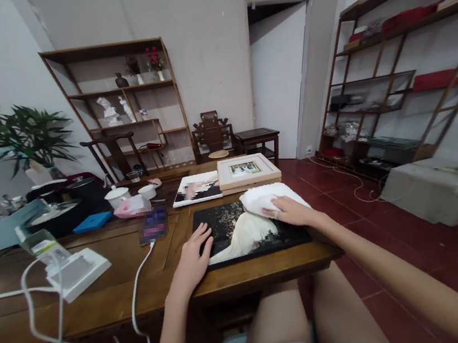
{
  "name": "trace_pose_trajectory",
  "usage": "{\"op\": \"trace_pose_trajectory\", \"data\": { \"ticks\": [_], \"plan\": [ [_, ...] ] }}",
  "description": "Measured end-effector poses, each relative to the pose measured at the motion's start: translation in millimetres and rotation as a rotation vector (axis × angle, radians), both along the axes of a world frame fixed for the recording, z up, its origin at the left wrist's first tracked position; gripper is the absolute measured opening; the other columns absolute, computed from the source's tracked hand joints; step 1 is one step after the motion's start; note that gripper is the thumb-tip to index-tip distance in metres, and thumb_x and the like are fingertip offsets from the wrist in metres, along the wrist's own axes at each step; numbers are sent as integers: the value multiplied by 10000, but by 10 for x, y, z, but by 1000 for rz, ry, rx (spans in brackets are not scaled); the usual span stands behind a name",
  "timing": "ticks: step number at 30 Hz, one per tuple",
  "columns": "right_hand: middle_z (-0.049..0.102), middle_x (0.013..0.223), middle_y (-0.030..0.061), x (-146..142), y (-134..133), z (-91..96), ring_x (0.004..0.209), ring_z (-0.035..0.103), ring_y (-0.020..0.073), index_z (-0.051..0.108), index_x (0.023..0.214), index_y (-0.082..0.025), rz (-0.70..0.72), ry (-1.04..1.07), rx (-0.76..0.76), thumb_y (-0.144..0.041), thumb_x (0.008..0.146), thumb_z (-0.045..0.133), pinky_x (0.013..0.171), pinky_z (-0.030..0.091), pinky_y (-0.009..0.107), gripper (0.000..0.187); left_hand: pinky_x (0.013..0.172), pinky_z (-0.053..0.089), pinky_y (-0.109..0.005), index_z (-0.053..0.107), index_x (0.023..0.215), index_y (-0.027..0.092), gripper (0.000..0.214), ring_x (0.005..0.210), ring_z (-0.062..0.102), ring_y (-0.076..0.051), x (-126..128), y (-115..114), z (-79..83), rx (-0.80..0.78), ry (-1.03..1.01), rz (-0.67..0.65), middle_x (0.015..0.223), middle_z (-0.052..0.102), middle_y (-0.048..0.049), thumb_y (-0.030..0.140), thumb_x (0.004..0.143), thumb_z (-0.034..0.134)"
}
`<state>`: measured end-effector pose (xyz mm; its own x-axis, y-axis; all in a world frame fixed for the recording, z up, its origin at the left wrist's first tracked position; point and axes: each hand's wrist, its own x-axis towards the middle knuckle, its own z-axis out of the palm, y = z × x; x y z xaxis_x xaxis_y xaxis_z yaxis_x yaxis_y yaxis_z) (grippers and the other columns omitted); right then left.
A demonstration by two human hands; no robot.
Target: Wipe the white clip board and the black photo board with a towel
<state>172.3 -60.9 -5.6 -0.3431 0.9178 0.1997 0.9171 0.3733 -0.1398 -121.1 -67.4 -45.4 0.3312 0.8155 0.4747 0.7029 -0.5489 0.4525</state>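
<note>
A dark photo panel [219,223] with a pale, gown-like shape in it lies flat near the table's front edge. My left hand [195,253] rests on its left edge, fingers spread and nothing in them. With my right hand [291,210] I grip a white cloth [272,193] that lies bunched over the panel's upper right part, covering that corner. Behind the panel are a white-edged photo print [198,191] and a light wooden picture frame [249,170] with a small photo in it.
On the wooden table [144,295] to the left are a phone [153,225] on a white cable, a white box [84,272], a blue box [92,222] and a white lidded pot [117,196]. Shelves [117,90] stand at the wall, near a chair [212,134].
</note>
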Motion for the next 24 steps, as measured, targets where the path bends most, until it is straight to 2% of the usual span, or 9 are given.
{"op": "trace_pose_trajectory", "data": {
  "ticks": [3,6,8,11,15,17,20,22,24],
  "plan": [
    [618,872,115,-38,254,4,846,547,219,569,796,-146,-61,-4,30,-410,898,313,752,381,294,381,1018,328,-405,609,1072,130,371,1203,424,-220,3,1,4,14,8,0,1239,527,-104,336,843,402],
    [618,927,141,-91,205,11,902,537,241,585,801,-130,-65,-7,51,-376,894,332,791,370,316,364,1015,333,-402,608,1071,121,371,1201,428,-218,6,9,0,18,5,-4,1235,529,-112,328,846,398],
    [615,989,150,-130,17,-5,942,529,250,595,778,-133,-32,-8,54,-344,882,364,817,370,329,330,1013,334,-408,607,1073,127,367,1198,432,-218,7,12,-7,22,-4,-3,1234,531,-110,329,845,402],
    [557,1163,154,-214,-433,-75,1097,459,264,597,721,-147,65,27,67,-290,855,404,911,338,367,274,1014,333,-414,610,1067,136,363,1196,435,-220,14,7,-13,28,-12,5,1228,537,-104,335,842,408],
    [455,1300,119,-340,-1048,-177,1275,266,252,594,689,-175,166,80,70,-152,742,475,1042,173,451,132,1021,328,-395,612,1064,102,388,1201,429,-223,24,-5,-6,18,-11,15,1234,528,-126,340,843,400],
    [431,1324,102,-361,-1175,-185,1282,258,247,592,670,-181,221,89,45,-122,700,489,1050,157,454,122,1023,326,-392,611,1067,95,389,1204,425,-224,24,-3,-2,12,-14,10,1237,524,-129,332,842,399],
    [468,1285,134,-294,-1011,-141,1222,356,248,583,681,-167,199,99,27,-207,782,465,991,270,407,161,1023,322,-395,611,1067,97,382,1207,421,-218,14,11,-4,4,-13,-3,1237,525,-125,307,847,380],
    [589,1115,147,-207,-711,-94,1117,458,256,582,712,-162,129,88,18,-326,853,403,891,356,367,281,1023,321,-396,612,1064,93,384,1207,420,-214,6,20,-8,1,-9,-9,1236,524,-128,299,851,369],
    [644,907,130,-129,-352,-48,940,550,239,579,735,-156,25,67,-4,-411,874,361,785,393,325,363,1018,327,-402,614,1064,102,378,1204,425,-212,1,23,-9,4,-8,-12,1233,528,-123,298,853,369]
  ]
}}
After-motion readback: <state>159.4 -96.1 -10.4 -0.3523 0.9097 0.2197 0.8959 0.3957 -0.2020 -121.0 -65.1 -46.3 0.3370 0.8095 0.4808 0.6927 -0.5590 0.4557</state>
